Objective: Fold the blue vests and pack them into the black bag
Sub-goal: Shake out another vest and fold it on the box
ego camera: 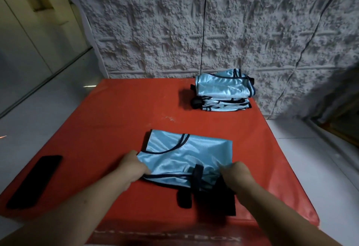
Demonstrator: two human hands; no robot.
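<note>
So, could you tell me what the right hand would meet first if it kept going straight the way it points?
Probably only more of the blue vest that the right hand already grips; beyond it lies bare red table.

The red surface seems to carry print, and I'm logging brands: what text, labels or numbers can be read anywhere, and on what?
"BOX": the end of a pale word printed along the near edge of the red surface; the letters before it are too blurred to read.
Blue vest, vest stack, black phone: no readable text.

Fingertips of each hand under the vest point(184, 158); blurred lettering point(167, 239) at bottom.
</note>
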